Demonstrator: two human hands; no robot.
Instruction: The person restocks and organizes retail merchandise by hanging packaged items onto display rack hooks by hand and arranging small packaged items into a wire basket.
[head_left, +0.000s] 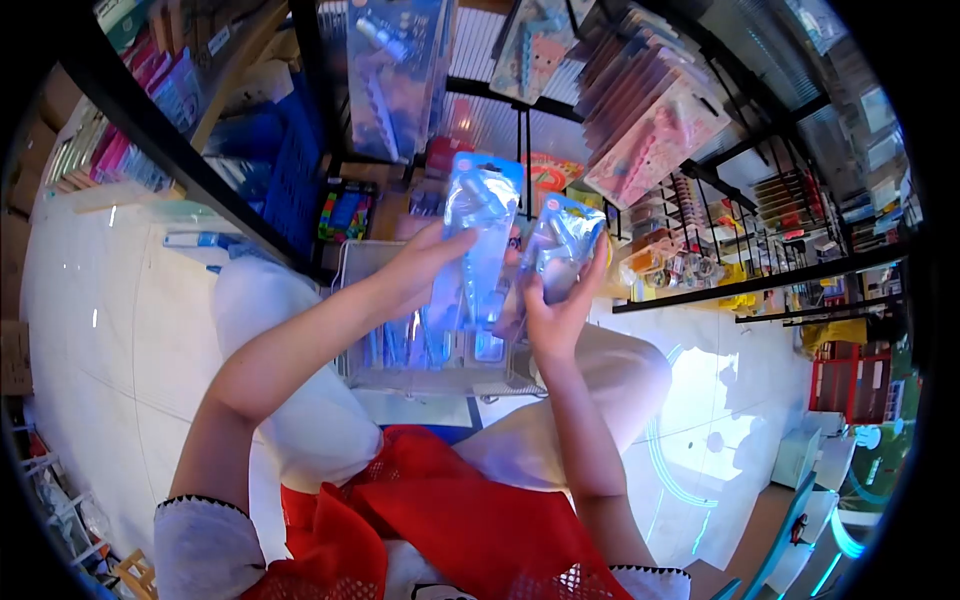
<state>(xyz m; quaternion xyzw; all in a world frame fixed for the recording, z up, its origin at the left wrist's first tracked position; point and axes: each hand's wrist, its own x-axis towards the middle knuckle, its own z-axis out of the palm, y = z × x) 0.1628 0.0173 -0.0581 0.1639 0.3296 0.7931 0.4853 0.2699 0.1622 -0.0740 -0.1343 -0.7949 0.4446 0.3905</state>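
Note:
My left hand (438, 255) is closed on a tall blue blister pack (484, 205), the thumb lying across its front. A slim, shiny object shows through the plastic, but I cannot make out its kind. Just to the right, my right hand (560, 312) grips a second blue blister pack (566, 225) by its lower part and right side. Both packs are upright and close together, above a pale basket (430, 381) between my knees. Several blue packages (405, 342) lie inside it, partly hidden by my left forearm and the packs.
Hanging packs fill the black rack ahead: a large blue pack (385, 80) at left, pink packs (655, 150) at right. A blue crate (292, 180) stands left of the rack. Black shelf bars (735, 290) run along the right. Pale floor (130, 330) lies beside me.

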